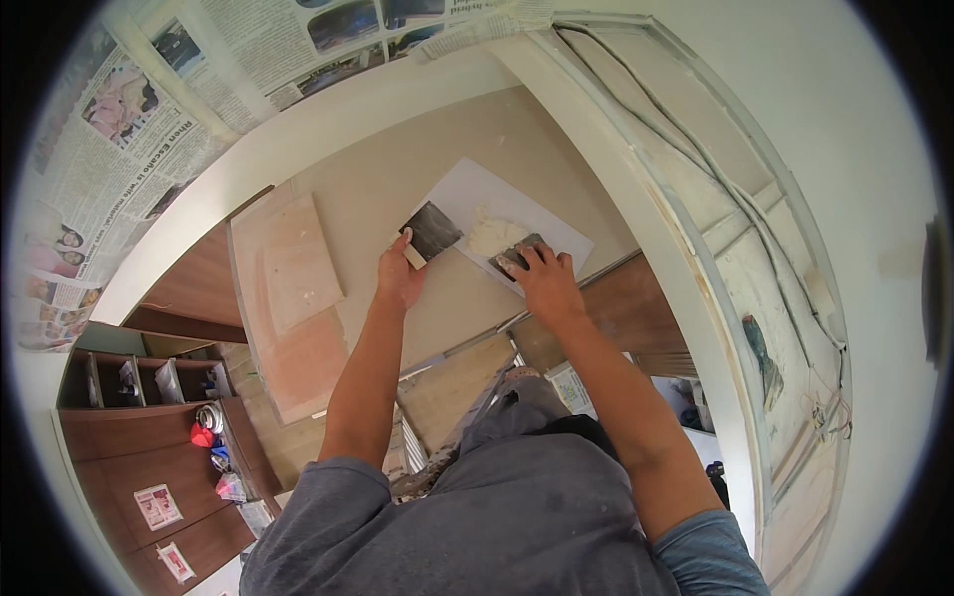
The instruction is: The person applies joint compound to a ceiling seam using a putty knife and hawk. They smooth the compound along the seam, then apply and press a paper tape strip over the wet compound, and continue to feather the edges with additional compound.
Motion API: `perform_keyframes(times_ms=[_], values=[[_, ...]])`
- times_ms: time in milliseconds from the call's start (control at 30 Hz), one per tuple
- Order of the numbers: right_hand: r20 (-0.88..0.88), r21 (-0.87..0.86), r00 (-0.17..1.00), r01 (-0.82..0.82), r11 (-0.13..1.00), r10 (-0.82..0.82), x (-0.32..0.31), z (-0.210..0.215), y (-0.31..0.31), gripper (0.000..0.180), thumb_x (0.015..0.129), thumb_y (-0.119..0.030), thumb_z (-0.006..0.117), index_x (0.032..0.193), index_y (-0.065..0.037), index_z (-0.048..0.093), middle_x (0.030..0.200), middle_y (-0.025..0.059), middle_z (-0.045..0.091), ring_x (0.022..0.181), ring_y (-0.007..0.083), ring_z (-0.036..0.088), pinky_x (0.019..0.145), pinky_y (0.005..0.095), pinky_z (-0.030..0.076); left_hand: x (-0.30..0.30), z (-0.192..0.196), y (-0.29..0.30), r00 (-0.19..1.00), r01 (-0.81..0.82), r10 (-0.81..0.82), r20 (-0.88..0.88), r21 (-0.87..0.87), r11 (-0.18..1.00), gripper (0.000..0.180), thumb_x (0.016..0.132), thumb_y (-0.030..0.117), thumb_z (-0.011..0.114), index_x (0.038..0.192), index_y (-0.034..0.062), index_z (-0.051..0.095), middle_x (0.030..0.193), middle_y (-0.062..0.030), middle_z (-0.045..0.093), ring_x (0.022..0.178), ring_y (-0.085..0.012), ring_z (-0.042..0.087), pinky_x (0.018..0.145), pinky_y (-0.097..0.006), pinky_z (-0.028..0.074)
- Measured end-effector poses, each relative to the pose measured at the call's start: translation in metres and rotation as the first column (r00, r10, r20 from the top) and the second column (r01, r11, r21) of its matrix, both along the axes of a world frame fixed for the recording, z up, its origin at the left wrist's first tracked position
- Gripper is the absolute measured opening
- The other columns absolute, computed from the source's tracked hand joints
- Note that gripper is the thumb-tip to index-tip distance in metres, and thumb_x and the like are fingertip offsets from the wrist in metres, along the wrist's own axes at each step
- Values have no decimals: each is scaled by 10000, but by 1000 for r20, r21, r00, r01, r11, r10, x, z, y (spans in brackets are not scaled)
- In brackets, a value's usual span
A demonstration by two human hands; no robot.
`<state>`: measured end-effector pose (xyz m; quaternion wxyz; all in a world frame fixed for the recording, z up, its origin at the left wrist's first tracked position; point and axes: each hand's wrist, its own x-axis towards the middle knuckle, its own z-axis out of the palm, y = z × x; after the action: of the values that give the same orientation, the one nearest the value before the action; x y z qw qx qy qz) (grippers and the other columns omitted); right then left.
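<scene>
My left hand (399, 278) is closed on a putty knife (434, 230) with a wide dark blade and a pale edge near my fingers. A second dark, flat putty knife (510, 260) is under the fingers of my right hand (547, 283), beside a mound of off-white putty (491, 234). The putty lies on a white sheet (463, 184), which rests at an angle on a large beige board (383, 164). The left blade overlaps the sheet's left edge. My right palm hides part of the knife it holds.
Pinkish boards (288, 263) lie at the left of the beige surface. Newspaper (179, 109) covers the upper left. At right, cables (686, 139) run through a framed recess, where a green-handled tool (761, 353) rests. Brown shelving (139, 397) stands at lower left.
</scene>
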<state>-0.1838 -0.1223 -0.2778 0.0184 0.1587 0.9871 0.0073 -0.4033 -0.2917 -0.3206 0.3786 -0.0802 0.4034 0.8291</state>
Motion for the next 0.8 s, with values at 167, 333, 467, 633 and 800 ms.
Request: perform_keyframes(times_ms=[167, 333, 467, 633, 800], values=[[82, -29, 996, 44, 999, -42, 3, 4, 2, 530, 945, -90, 630, 1431, -301, 654, 1496, 56, 577, 1408, 276, 512, 1092, 536, 418, -4, 10, 5, 999, 39, -43, -34, -111, 993, 368, 1105, 226, 572, 1402, 9, 553, 1401, -91, 640, 1290, -245, 605, 1191, -446, 407], [287, -25, 958, 23, 999, -15, 12, 36, 22, 452, 935, -105, 668, 1339, -302, 725, 1369, 44, 645, 1291, 270, 606, 1075, 551, 431, -6, 14, 11, 997, 24, -32, -66, -127, 992, 356, 1105, 216, 566, 1394, 8, 549, 1394, -123, 627, 1287, -261, 604, 1181, -481, 422], [234, -197, 970, 109, 974, -61, 29, 74, 37, 433, 938, -110, 701, 1337, -272, 742, 1313, 61, 704, 1159, 315, 681, 1031, 520, 469, 2, 39, 7, 997, -72, 72, -11, -82, 994, 322, 1092, 216, 590, 1357, 35, 569, 1344, -117, 644, 1211, -258, 641, 1072, -483, 523], [-309, -822, 756, 92, 561, -577, 85, 133, 22, 461, 1034, -112, 656, 1491, -89, 605, 1343, 131, 691, 1152, 211, 683, 1013, 367, 505, 78, 106, 4, 997, 17, -18, -77, -15, 1000, 271, 1063, 207, 640, 1302, 85, 609, 1200, -60, 715, 1063, -184, 698, 872, -406, 613], [-643, -755, 163, -299, 584, -748, 113, 168, -32, 441, 1062, -133, 634, 1413, 126, 565, 1256, 159, 696, 1136, 150, 640, 965, 302, 517, 182, 178, 35, 960, 265, -278, 43, 196, 944, 238, 1042, 197, 678, 1270, 141, 637, 1127, -4, 738, 959, -149, 725, 740, -330, 610]])
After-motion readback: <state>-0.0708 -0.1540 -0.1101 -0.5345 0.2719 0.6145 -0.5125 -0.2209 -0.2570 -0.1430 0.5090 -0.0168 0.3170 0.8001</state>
